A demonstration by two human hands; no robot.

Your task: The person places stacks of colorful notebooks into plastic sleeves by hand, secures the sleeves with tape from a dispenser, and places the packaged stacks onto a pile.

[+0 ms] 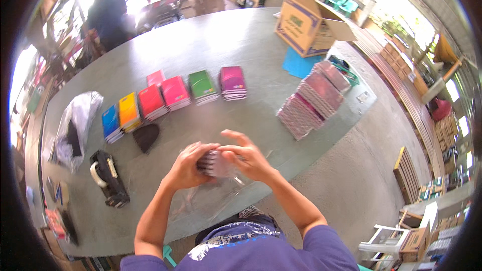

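My left hand (190,166) is wrapped round the side of a small stack of notebooks (216,164), its striped page edges turned up and partly blurred. My right hand (249,159) is at the stack's right side with fingers apart and the index finger stretched out; whether its fingertips touch the stack is unclear. Clear plastic film (221,198) lies beneath, by the table's near edge. Beyond my hands stand piles of notebooks: blue (111,123), yellow (129,110), red (152,101), pink (175,92), green (202,86) and purple (232,83).
Left on the grey table (165,170) are a tape dispenser (109,178), a dark flat piece (146,137) and a plastic bag (80,120). To the right lie wrapped notebook packs (314,100), blue sheets (300,63) and an open carton (304,25). A person (106,15) stands beyond the table.
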